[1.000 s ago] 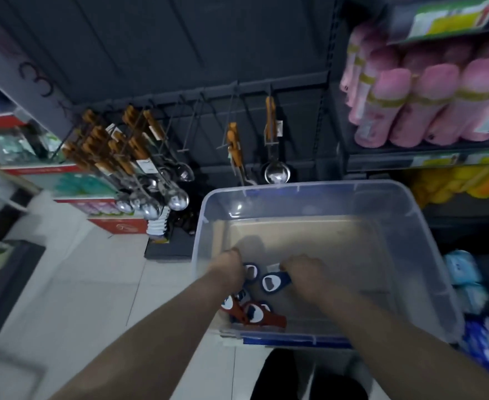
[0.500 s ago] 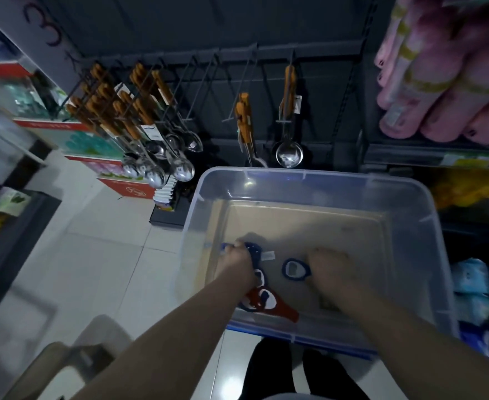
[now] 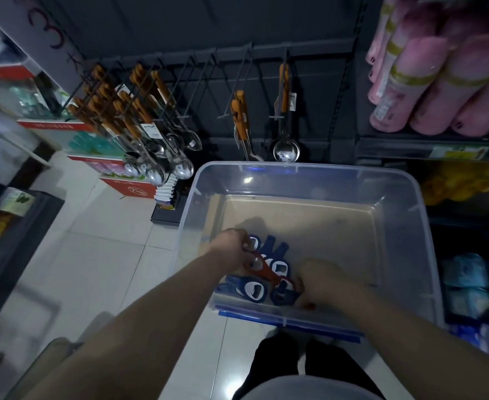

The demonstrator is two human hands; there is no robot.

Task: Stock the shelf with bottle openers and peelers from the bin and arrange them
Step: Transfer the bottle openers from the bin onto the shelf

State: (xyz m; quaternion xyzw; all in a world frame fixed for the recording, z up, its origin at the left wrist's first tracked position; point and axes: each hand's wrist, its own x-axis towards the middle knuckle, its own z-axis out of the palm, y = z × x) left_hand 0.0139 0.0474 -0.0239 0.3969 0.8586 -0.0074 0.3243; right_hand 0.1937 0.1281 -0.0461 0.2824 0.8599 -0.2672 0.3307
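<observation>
Bottle openers (image 3: 254, 290) lie heaped in the near left corner of the clear plastic bin (image 3: 396, 226); flat blue handles, pale oval heads; the left hand (image 3: 231, 246) pinches the orange-red opener (image 3: 266, 271) by its head; the right hand (image 3: 324, 281) curls round a red-rimmed opener (image 3: 288, 284).

floor (image 3: 93, 255): pale glossy tiles | back panel (image 3: 179, 21): dark — wire hooks (image 3: 225, 116) | light: dim
</observation>
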